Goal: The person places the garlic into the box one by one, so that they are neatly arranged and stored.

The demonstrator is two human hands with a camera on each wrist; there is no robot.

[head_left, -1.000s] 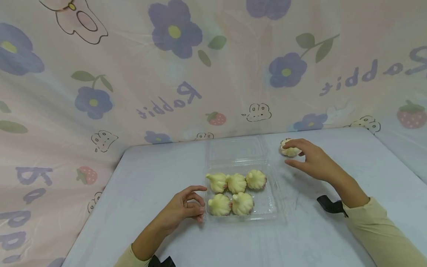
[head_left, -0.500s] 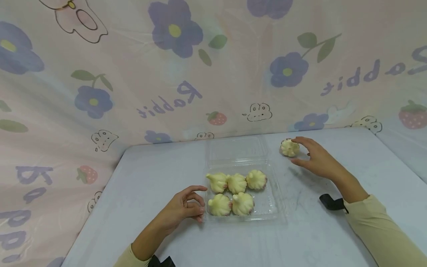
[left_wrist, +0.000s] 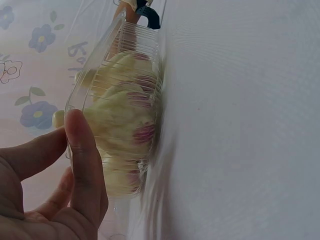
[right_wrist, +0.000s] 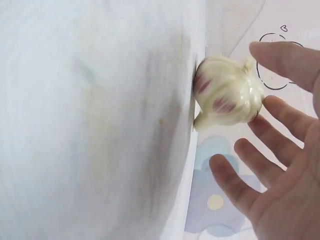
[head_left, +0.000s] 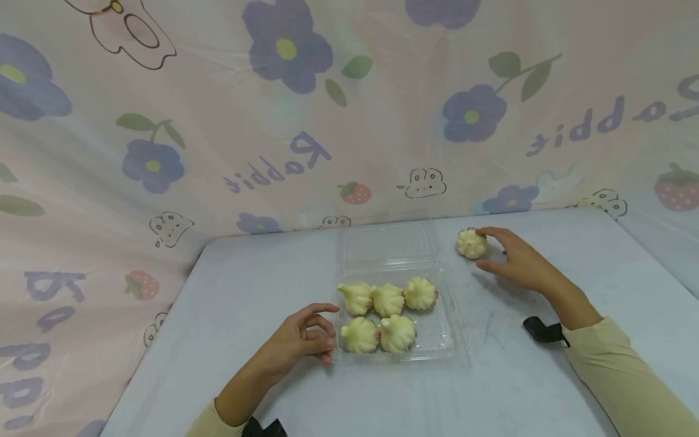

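A garlic bulb, whitish with purple streaks, lies on the table right of the open lid. My right hand is beside it, fingers spread, a fingertip at its right side; in the right wrist view the thumb stands apart from the bulb. My left hand rests its fingertips along the left side of a clear plastic box, not wrapped round it. In the left wrist view two fingertips are at the box's rim. Inside the box several garlic bulbs stand in two rows, three behind and two in front.
The box's clear lid lies folded back toward the rear of the white table. A printed cloth with flowers and rabbits hangs behind the table. A black wrist strap piece sticks out by the right sleeve.
My right hand has drawn back right, off the top of the loose garlic bulb, to its side. The bulb has turned and shifted slightly left. My left hand stays put.
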